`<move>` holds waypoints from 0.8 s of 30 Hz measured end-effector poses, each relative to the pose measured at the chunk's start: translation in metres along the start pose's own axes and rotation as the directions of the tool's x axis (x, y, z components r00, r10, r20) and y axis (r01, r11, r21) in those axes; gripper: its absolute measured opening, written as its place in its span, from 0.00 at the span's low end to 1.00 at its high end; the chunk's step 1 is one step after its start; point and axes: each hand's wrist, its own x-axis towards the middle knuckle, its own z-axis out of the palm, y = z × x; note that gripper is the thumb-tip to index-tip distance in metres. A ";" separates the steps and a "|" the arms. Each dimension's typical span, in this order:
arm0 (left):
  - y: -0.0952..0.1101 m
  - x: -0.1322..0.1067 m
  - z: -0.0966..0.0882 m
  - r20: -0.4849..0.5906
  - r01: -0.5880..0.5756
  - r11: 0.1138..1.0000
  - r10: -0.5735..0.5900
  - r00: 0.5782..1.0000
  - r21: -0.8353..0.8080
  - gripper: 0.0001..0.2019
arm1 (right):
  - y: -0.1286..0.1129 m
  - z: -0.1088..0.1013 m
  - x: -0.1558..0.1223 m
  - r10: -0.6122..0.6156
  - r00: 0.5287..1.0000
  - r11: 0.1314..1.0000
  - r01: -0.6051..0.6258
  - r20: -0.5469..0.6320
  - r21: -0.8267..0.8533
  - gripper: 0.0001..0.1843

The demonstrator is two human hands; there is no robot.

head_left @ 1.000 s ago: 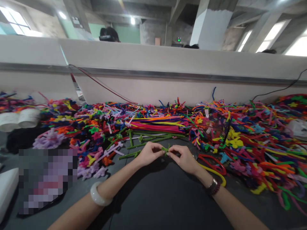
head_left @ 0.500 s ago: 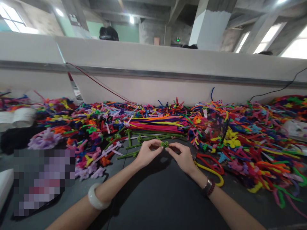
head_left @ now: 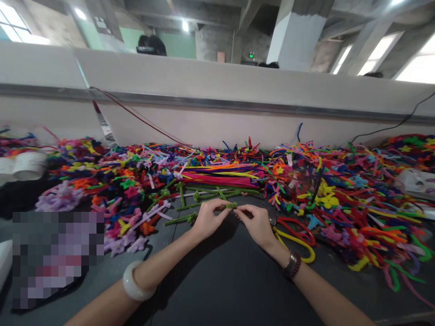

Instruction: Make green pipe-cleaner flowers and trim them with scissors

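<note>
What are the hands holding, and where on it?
The left hand and right hand pinch a small green pipe-cleaner twist from opposite sides.

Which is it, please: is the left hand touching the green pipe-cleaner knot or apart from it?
Touching: the head view shows the left hand pinching the green pipe-cleaner knot.
</note>
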 end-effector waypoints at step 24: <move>-0.011 0.008 -0.010 0.373 0.413 0.810 -0.262 0.890 -0.417 0.08 | -0.004 -0.016 0.011 0.075 0.917 0.942 -0.193 0.391 0.273 0.09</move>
